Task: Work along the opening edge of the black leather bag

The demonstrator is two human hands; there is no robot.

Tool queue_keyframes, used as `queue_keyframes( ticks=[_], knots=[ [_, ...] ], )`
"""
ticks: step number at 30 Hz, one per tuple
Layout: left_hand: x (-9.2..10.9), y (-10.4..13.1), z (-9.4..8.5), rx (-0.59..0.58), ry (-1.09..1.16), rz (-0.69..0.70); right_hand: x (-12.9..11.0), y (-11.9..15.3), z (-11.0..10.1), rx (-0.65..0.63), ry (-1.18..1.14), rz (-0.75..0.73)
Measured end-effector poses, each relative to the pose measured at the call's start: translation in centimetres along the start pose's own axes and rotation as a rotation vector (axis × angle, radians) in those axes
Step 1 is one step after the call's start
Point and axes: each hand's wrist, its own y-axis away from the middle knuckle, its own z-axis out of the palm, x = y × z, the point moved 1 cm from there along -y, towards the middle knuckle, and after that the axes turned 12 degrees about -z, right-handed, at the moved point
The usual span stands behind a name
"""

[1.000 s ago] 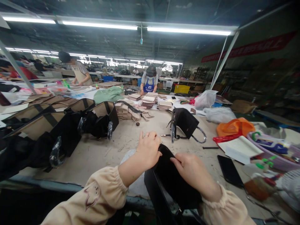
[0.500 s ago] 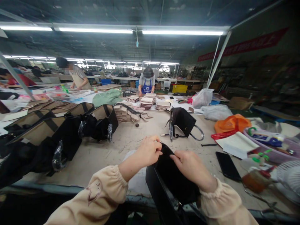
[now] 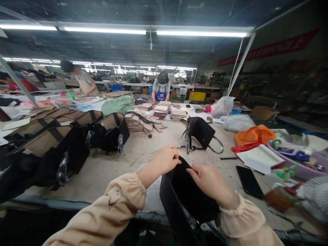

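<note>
**Two hands on the rim of a black bag in a long workshop**

Long tube lamps run over this big workshop, and our tabletop [image 3: 143, 150] is pale, worn and wide. At its near edge, directly in front of us, stands a black bag [image 3: 189, 194] with its opening turned up. Our left hand [image 3: 165, 160] is closed over the far left part of the rim, the fingers curled around the edge. Our right hand [image 3: 207, 179] pinches the rim just beside it, the thumb on top and the fingers behind the fabric. Both hands are near each other but they do not touch.

Beyond the hands, a little to the right, a second black bag with handles [image 3: 201, 133] lies on its side. Well to the left of the left hand, a row of black and tan bags [image 3: 64, 143] is lying down. To the right of the right hand we see a dark phone [image 3: 249, 181], flat on the tabletop, then white paper [image 3: 260, 157] and an orange plastic bag [image 3: 252, 134] behind it. Far beyond the hands, stacks of cardboard pieces [image 3: 161, 111] rest before a person in a blue apron [image 3: 161, 89].
</note>
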Motion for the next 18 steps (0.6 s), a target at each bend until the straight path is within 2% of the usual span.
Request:
queue_keyframes(
  ticks=[18],
  knots=[
    [0.3, -0.9, 1.0, -0.020, -0.152, -0.076, 1.3, -0.5, 0.1, -0.025, -0.052, -0.007]
  ],
)
